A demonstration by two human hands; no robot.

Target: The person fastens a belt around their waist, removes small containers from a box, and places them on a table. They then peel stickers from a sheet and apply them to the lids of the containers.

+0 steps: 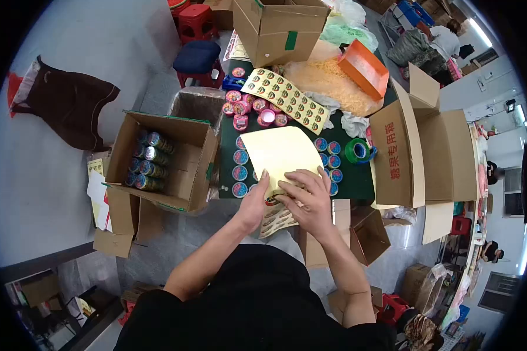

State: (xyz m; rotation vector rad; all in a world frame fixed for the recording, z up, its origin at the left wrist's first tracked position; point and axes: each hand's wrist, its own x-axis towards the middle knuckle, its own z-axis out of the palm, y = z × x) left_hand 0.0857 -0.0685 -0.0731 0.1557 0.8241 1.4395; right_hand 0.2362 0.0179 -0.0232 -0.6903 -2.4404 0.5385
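Note:
Both hands are at a pale yellow sheet (284, 152) that curves over the dark green table (354, 186). My left hand (255, 202) pinches its lower left edge, thumb on top. My right hand (309, 202) has its bent fingers on the lower right part of the sheet. Below the hands hangs a sheet with printed stickers (275, 220). Blue-topped round containers (240, 173) stand left of the sheet, and more blue-topped containers (334, 161) stand to its right. Behind lie several pink containers (240, 108) and a sticker sheet (287, 96).
An open carton (185, 174) with cans (152, 168) stands at the left. Green tape (357, 151) and a large open carton (396, 146) are at the right. Behind are an orange box (363, 69) and another carton (281, 32). A person (447, 40) is at the far upper right.

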